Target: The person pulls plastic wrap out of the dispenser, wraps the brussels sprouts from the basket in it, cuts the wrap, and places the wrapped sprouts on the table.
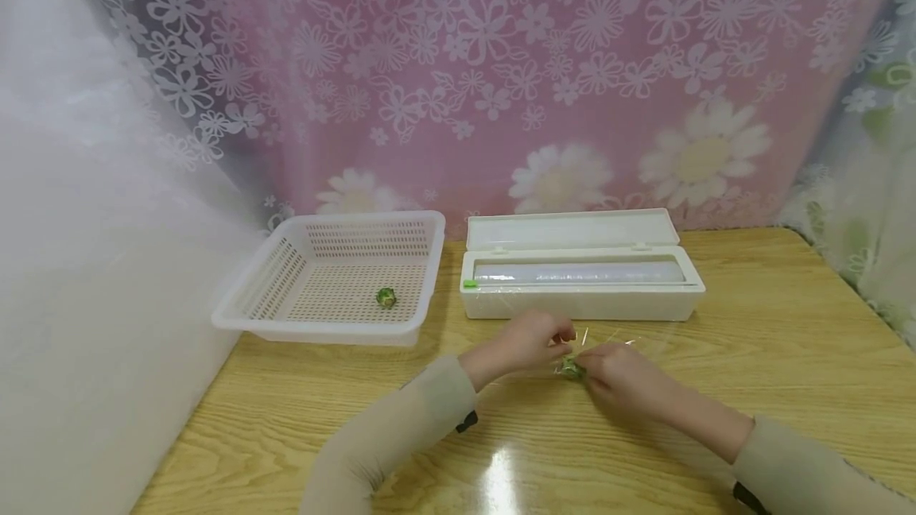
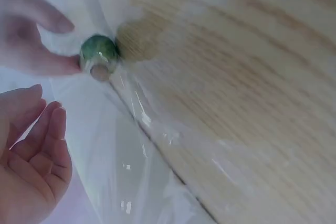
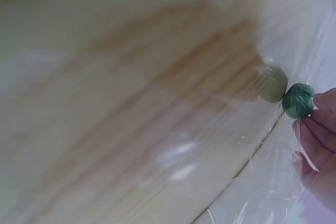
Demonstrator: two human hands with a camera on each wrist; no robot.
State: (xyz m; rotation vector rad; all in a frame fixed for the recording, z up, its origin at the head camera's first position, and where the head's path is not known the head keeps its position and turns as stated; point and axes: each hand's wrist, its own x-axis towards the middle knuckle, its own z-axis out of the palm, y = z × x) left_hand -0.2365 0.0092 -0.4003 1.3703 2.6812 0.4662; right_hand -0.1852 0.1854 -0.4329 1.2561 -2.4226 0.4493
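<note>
A small green Brussels sprout [image 1: 570, 369] lies under clear cling film [image 1: 529, 376] at the table's middle front. My right hand [image 1: 621, 372] pinches the sprout between thumb and fingers. In the right wrist view the film wraps over the sprout [image 3: 298, 100], beside the right fingers [image 3: 315, 135]. Just left of it is my left hand [image 1: 525, 346], its fingers bent. The left wrist view shows that left hand [image 2: 37, 156] near the film's edge, thumb and fingertips slightly apart, with nothing visible between them. There the sprout's cut stem end faces the camera.
Behind the hands stands a white cling film box [image 1: 580, 307], lid up, with a film roll [image 1: 580, 272] and a green slider [image 1: 470, 284]. At left, a white plastic basket [image 1: 329, 332] holds another sprout [image 1: 386, 297]. A pink floral curtain [image 1: 458, 86] hangs behind the wooden table [image 1: 286, 435].
</note>
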